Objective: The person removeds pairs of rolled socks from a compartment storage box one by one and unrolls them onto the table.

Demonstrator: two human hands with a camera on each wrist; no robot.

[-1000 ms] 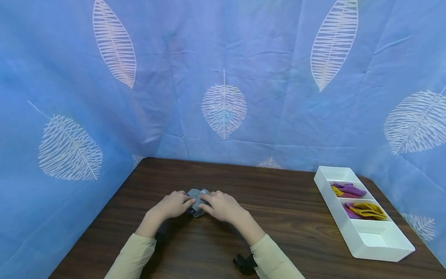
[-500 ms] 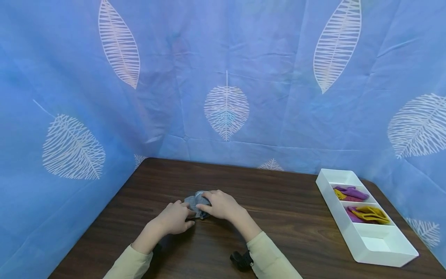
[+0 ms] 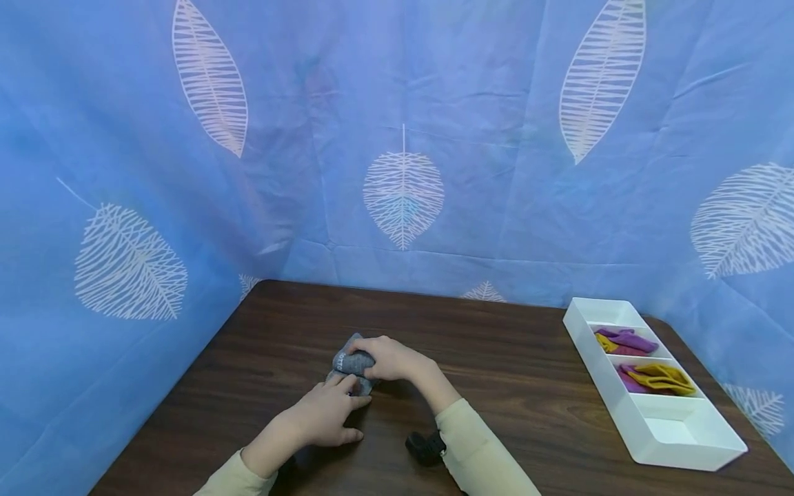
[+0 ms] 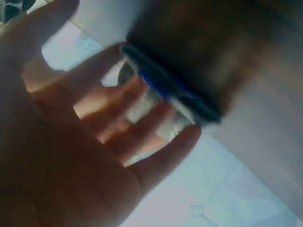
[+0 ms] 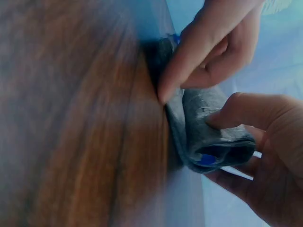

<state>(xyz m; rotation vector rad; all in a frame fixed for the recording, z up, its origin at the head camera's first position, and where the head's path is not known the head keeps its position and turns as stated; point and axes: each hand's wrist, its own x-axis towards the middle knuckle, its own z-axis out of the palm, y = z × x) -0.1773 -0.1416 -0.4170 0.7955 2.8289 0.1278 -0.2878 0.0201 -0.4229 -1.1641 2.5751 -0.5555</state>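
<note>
Looking down, head view: we see our right hand (image 3: 387,359) curled over a small grey sock bundle (image 3: 351,363) on the dark wooden table (image 3: 509,372), left of its middle.
Left hand, head view: our left hand (image 3: 327,415) lies just in front of the bundle, its fingers straight enough, the fingertips touching the bundle's near edge and gripping nothing.
Tray, head view: a white divided tray (image 3: 626,413) sits well apart at the right; two compartments hold purple and yellow folded pieces (image 3: 657,377), and the nearest compartment shows only its white floor.
Backdrop, head view: a blue cloth with white leaves (image 3: 403,189) hangs behind the table.
Left wrist view: blurred; we make out the open palm and spread fingers (image 4: 118,123) with a grey and blue edge of the bundle (image 4: 161,90) beyond them. Nothing is clasped.
Right wrist view: our right thumb and fingers (image 5: 251,118) pinch the rolled grey fabric (image 5: 208,127), which rests on the wood; a left fingertip (image 5: 189,61) presses its upper fold.
Progress, our judgement: the grey piece looks mostly rolled up but is not yet in the tray; carrying it over to the unfilled compartment appears to be what is left.
</note>
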